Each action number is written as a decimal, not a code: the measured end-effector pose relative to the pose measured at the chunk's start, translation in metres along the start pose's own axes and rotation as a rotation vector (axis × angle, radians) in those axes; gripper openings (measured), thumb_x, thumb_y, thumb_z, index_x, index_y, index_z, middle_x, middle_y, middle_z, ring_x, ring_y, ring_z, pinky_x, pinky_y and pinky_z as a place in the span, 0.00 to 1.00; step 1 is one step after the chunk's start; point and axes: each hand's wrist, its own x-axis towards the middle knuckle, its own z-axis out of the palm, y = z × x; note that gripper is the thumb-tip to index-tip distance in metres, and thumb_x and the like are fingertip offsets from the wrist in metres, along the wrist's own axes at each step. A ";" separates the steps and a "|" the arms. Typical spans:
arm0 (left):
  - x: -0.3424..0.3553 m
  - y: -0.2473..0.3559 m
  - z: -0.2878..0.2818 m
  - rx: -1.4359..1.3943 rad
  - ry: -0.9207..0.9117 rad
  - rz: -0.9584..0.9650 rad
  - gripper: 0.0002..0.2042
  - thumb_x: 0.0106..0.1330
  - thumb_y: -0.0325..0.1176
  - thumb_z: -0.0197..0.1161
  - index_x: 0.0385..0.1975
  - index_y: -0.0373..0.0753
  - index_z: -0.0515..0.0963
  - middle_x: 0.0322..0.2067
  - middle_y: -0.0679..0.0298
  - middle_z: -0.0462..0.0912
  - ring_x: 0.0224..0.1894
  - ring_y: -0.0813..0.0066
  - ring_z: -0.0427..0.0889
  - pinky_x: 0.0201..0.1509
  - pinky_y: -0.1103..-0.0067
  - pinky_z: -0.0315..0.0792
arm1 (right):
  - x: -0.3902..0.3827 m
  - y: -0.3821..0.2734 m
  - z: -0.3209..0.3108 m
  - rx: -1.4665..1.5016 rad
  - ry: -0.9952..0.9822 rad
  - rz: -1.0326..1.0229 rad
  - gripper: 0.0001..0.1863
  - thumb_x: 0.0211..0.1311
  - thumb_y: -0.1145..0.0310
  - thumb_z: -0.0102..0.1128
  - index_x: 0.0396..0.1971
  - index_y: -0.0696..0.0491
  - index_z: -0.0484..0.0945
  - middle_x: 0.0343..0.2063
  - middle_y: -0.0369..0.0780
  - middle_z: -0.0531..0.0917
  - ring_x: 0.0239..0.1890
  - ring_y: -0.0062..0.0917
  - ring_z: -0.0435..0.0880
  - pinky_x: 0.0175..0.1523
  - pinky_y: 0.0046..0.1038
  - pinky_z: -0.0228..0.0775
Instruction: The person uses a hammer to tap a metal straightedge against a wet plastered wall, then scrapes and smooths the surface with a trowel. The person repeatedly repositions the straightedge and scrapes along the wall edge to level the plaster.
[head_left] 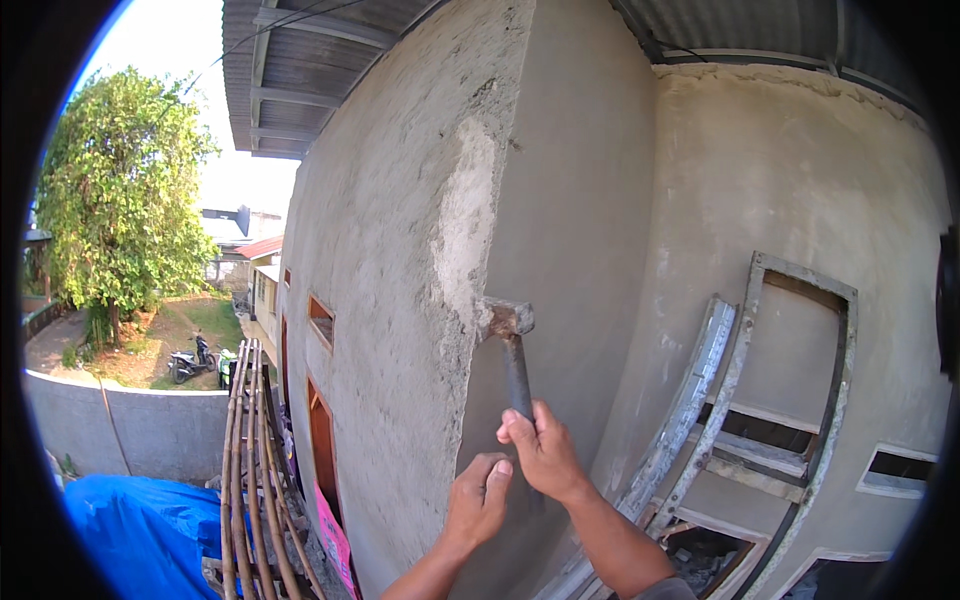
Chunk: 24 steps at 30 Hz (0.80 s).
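Observation:
My right hand (546, 450) is wrapped round the dark handle of a hammer (516, 372). The hammer stands head up, its worn, rust-marked block head at the corner of the plastered wall (380, 250). Whether the head touches the wall cannot be made out. Just left of the handle and lower, my left hand (478, 503) is closed by the wall corner, thumb up; anything inside it is hidden. Above the hammer head, a pale, rough patch (467, 215) runs along the corner, where the grey plaster surface is broken away.
At right, a metal frame (850, 330) and a long metal channel (708, 350) lean by another wall. Bamboo poles (240, 450) rise at lower left beside a blue tarp (140, 530). A corrugated roof (320, 60) hangs overhead. Beyond a low wall (150, 430) stands a motorbike (192, 360).

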 end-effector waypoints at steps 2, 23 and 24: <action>0.008 -0.013 -0.012 0.203 0.227 0.225 0.20 0.69 0.38 0.50 0.55 0.32 0.67 0.44 0.50 0.78 0.48 0.55 0.76 0.53 0.65 0.66 | 0.010 -0.008 -0.021 0.062 0.086 -0.017 0.18 0.68 0.55 0.52 0.34 0.58 0.70 0.20 0.38 0.76 0.21 0.21 0.77 0.27 0.27 0.69; 0.005 -0.027 0.006 0.236 0.125 0.288 0.33 0.63 0.37 0.60 0.64 0.29 0.56 0.65 0.42 0.58 0.69 0.48 0.55 0.70 0.59 0.48 | -0.088 0.079 -0.100 0.224 0.445 0.249 0.10 0.69 0.64 0.50 0.39 0.57 0.70 0.18 0.32 0.70 0.14 0.12 0.68 0.18 0.18 0.60; -0.008 -0.016 0.021 0.090 0.066 0.334 0.32 0.62 0.35 0.61 0.63 0.28 0.57 0.63 0.41 0.60 0.68 0.47 0.58 0.69 0.60 0.51 | -0.088 0.077 -0.100 0.163 0.436 0.176 0.10 0.69 0.65 0.50 0.39 0.58 0.70 0.19 0.33 0.72 0.15 0.14 0.70 0.20 0.19 0.62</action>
